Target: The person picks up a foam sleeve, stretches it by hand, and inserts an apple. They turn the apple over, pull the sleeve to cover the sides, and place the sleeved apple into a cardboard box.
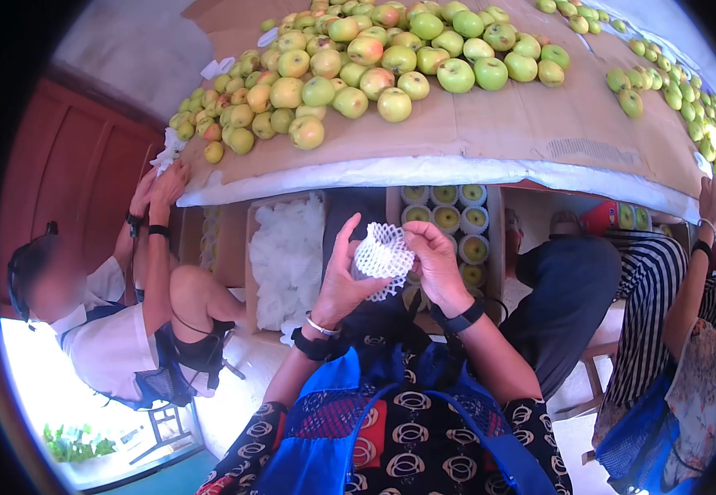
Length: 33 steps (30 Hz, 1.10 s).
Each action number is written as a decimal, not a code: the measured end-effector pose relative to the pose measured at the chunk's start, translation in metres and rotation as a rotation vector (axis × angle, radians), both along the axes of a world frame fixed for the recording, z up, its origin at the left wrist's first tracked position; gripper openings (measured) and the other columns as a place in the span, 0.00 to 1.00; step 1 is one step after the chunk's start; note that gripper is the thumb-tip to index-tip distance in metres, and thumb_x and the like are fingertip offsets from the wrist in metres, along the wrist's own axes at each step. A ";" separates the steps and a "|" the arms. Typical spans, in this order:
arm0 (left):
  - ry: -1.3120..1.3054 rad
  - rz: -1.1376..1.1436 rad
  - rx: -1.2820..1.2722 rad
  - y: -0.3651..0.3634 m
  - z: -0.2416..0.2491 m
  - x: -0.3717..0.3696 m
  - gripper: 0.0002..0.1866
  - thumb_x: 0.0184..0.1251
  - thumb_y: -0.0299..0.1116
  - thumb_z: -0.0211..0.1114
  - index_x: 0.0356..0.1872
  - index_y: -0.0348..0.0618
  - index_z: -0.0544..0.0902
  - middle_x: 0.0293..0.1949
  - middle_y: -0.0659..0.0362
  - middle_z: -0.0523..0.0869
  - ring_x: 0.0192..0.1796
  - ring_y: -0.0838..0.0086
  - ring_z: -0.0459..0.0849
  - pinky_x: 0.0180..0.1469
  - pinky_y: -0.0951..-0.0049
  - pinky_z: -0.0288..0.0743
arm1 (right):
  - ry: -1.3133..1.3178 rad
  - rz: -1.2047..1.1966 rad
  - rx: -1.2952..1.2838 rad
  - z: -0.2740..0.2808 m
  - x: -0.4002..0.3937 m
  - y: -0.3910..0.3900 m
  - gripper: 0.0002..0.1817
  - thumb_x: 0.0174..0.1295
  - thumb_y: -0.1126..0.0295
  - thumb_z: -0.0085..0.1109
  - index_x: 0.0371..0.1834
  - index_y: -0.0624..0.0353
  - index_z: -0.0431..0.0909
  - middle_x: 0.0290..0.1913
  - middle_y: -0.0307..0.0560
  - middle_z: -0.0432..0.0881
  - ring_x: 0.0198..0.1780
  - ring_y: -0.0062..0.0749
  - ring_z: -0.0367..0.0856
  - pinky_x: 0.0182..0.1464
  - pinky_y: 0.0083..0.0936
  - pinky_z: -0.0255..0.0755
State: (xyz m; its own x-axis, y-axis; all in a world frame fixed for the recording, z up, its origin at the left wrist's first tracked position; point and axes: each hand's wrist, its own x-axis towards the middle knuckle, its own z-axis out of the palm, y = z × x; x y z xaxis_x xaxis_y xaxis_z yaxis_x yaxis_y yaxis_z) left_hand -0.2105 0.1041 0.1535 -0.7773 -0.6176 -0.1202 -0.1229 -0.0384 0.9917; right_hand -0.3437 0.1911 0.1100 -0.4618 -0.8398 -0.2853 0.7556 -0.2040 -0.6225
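Foam net sleeve (383, 254), white and meshed, sits between my two hands. My left hand (337, 285) pinches its near edge with thumb and fingers closed on it; my right hand (438, 264) grips the opposite side the same way. Beyond my fingertips lie a box of netted apples (446, 216) and the table's apple pile (374, 58).

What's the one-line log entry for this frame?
left hand: holds foam net | right hand: holds same net | table: apples piled | below: box of netted apples
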 end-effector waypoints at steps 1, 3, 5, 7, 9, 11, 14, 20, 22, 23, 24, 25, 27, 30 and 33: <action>0.024 0.007 -0.018 -0.001 -0.008 0.002 0.46 0.44 0.21 0.71 0.67 0.37 0.56 0.55 0.53 0.75 0.56 0.71 0.75 0.57 0.73 0.70 | -0.002 -0.002 0.003 -0.001 0.001 0.002 0.08 0.64 0.72 0.52 0.45 0.61 0.73 0.32 0.34 0.78 0.30 0.12 0.75 0.29 0.10 0.68; 0.049 0.023 -0.040 -0.003 -0.018 0.005 0.41 0.47 0.20 0.69 0.65 0.37 0.58 0.53 0.54 0.76 0.54 0.72 0.77 0.55 0.74 0.72 | 0.089 -0.030 0.013 -0.002 0.002 0.001 0.11 0.64 0.69 0.54 0.47 0.61 0.72 0.35 0.36 0.78 0.32 0.14 0.75 0.32 0.11 0.70; 0.107 0.147 0.289 0.001 -0.018 0.002 0.33 0.51 0.19 0.66 0.61 0.38 0.65 0.51 0.56 0.78 0.52 0.72 0.78 0.55 0.72 0.73 | 0.134 -0.020 0.064 0.009 -0.003 0.001 0.12 0.63 0.68 0.55 0.46 0.60 0.71 0.36 0.36 0.78 0.33 0.15 0.76 0.33 0.12 0.70; 0.135 0.190 0.353 0.003 -0.017 0.003 0.28 0.53 0.18 0.64 0.57 0.38 0.68 0.50 0.57 0.80 0.51 0.73 0.79 0.54 0.72 0.73 | 0.176 -0.021 0.124 0.011 -0.006 0.004 0.13 0.63 0.66 0.56 0.46 0.60 0.71 0.37 0.36 0.78 0.34 0.17 0.76 0.34 0.13 0.71; 0.227 0.276 0.411 -0.001 -0.022 0.003 0.27 0.54 0.17 0.63 0.57 0.39 0.69 0.49 0.57 0.80 0.51 0.73 0.80 0.54 0.72 0.74 | 0.354 0.249 0.041 0.007 -0.004 0.005 0.14 0.60 0.66 0.59 0.46 0.60 0.71 0.38 0.37 0.77 0.35 0.18 0.76 0.35 0.15 0.71; 0.217 0.304 0.433 -0.001 -0.021 0.004 0.26 0.54 0.16 0.62 0.56 0.39 0.70 0.49 0.57 0.80 0.51 0.73 0.80 0.54 0.72 0.74 | 0.372 0.276 0.015 0.000 0.002 0.002 0.11 0.59 0.71 0.59 0.43 0.61 0.72 0.37 0.37 0.78 0.36 0.17 0.76 0.36 0.15 0.71; 0.206 0.187 0.402 0.003 -0.025 0.006 0.25 0.55 0.16 0.62 0.56 0.39 0.71 0.50 0.57 0.80 0.51 0.73 0.79 0.55 0.72 0.73 | 0.517 0.124 -0.057 -0.012 0.009 -0.003 0.06 0.58 0.77 0.54 0.38 0.64 0.74 0.32 0.37 0.79 0.34 0.15 0.76 0.37 0.15 0.71; 0.121 0.130 0.513 0.002 -0.024 0.009 0.22 0.56 0.23 0.65 0.54 0.38 0.73 0.48 0.58 0.81 0.50 0.73 0.80 0.55 0.72 0.73 | 0.671 0.230 0.065 -0.009 0.007 0.003 0.06 0.59 0.74 0.55 0.37 0.64 0.75 0.30 0.35 0.79 0.34 0.16 0.77 0.35 0.15 0.71; 0.155 0.175 0.515 0.004 -0.025 0.006 0.22 0.56 0.22 0.65 0.53 0.39 0.73 0.48 0.58 0.81 0.49 0.74 0.80 0.54 0.72 0.73 | 0.661 0.239 0.087 -0.013 0.009 0.003 0.06 0.60 0.72 0.55 0.36 0.62 0.75 0.30 0.34 0.79 0.33 0.16 0.76 0.34 0.14 0.70; 0.190 0.220 0.511 0.004 -0.025 0.005 0.21 0.56 0.21 0.64 0.53 0.40 0.73 0.47 0.59 0.81 0.48 0.75 0.80 0.52 0.73 0.74 | 0.654 0.246 0.104 -0.014 0.010 0.002 0.05 0.60 0.70 0.54 0.35 0.60 0.76 0.29 0.34 0.79 0.32 0.15 0.76 0.32 0.14 0.69; 0.191 0.218 0.508 0.003 -0.024 0.005 0.21 0.56 0.21 0.64 0.53 0.40 0.73 0.47 0.59 0.81 0.48 0.75 0.80 0.52 0.73 0.74 | 0.655 0.244 0.101 -0.014 0.011 0.001 0.05 0.60 0.70 0.54 0.35 0.60 0.76 0.29 0.34 0.79 0.32 0.15 0.76 0.32 0.14 0.69; 0.228 0.245 0.505 0.003 -0.024 0.005 0.21 0.57 0.21 0.64 0.53 0.39 0.73 0.47 0.58 0.81 0.48 0.74 0.81 0.52 0.71 0.75 | 0.373 0.267 0.079 -0.012 0.014 0.001 0.05 0.61 0.69 0.54 0.34 0.58 0.76 0.29 0.33 0.79 0.31 0.14 0.76 0.31 0.13 0.68; 0.265 0.276 0.508 0.004 -0.026 0.006 0.21 0.57 0.21 0.63 0.53 0.39 0.72 0.47 0.58 0.81 0.47 0.73 0.81 0.52 0.70 0.75 | 0.089 0.289 0.060 -0.011 0.019 0.004 0.05 0.61 0.68 0.53 0.33 0.55 0.76 0.29 0.33 0.79 0.30 0.14 0.76 0.29 0.12 0.68; 0.324 0.296 0.491 0.000 -0.031 0.008 0.20 0.58 0.20 0.62 0.53 0.39 0.72 0.47 0.57 0.81 0.48 0.71 0.81 0.52 0.68 0.76 | -0.119 0.349 0.087 -0.011 0.022 0.003 0.05 0.62 0.67 0.52 0.31 0.52 0.75 0.29 0.33 0.79 0.30 0.14 0.77 0.29 0.10 0.67; 0.348 0.327 0.456 -0.001 -0.028 0.008 0.20 0.58 0.20 0.61 0.53 0.40 0.72 0.47 0.56 0.81 0.48 0.71 0.81 0.52 0.68 0.76 | -0.135 0.347 0.057 -0.016 0.022 0.003 0.04 0.62 0.67 0.52 0.32 0.52 0.75 0.30 0.33 0.79 0.31 0.16 0.78 0.30 0.11 0.68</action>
State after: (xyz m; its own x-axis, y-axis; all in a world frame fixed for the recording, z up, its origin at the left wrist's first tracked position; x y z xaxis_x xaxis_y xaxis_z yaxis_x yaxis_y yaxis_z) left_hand -0.2024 0.1034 0.1254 -0.5988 -0.7752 -0.2012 0.2911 -0.4448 0.8470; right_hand -0.3214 0.1941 0.0944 -0.1078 -0.9208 -0.3749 0.8498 0.1103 -0.5154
